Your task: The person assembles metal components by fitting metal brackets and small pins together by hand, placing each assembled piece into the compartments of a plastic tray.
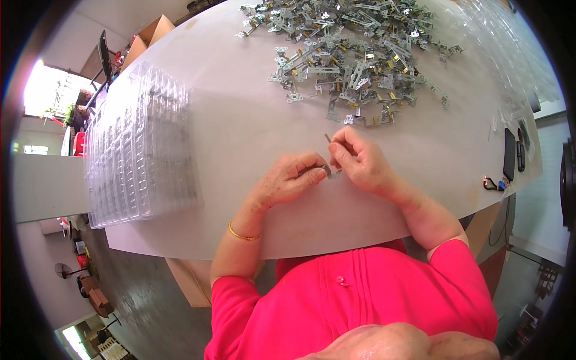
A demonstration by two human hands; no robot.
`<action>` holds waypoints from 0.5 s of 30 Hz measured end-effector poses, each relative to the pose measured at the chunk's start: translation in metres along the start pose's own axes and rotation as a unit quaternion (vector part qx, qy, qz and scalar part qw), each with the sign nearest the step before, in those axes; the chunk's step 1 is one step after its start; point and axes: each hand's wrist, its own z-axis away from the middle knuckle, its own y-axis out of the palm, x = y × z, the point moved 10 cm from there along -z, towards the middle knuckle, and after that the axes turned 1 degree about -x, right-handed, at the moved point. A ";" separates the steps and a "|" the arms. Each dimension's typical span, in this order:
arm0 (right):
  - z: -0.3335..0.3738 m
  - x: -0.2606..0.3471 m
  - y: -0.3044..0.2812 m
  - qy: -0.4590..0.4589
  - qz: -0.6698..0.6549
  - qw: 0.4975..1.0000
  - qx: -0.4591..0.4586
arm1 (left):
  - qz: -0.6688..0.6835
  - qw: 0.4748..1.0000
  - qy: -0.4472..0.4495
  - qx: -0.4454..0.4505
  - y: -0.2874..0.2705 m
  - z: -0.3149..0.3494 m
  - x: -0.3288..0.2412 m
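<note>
Over the near middle of the table, my left hand (289, 178) is closed around a small metal bracket (335, 175). Only its silvery end shows past the fingertips. Just to the right, my right hand (360, 159) pinches a thin dark stick-like piece (328, 138) between thumb and fingers. The two hands almost meet, and how the two pieces relate between them is hidden. Beyond my hands lies a large heap of small metal brackets (360, 66), silvery with some brassy parts.
Stacked clear plastic trays (141, 144) stand at the left of the pale table (240, 126). Clear plastic packaging (510, 48) lies at the far right. Near the right edge are a black elongated object (509, 154) and a small tool with dark and orange handles (493, 183).
</note>
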 end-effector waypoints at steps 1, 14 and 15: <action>-0.001 -0.003 0.000 0.000 0.000 1.000 0.000 | 0.000 1.000 0.000 0.000 0.001 0.000 0.000; 0.015 0.063 0.009 -0.308 0.122 0.943 0.033 | 0.194 0.968 -0.150 -0.058 -0.010 0.005 0.038; 0.016 0.064 0.011 -0.321 0.138 0.936 0.034 | 0.206 0.966 -0.150 -0.052 -0.009 0.005 0.038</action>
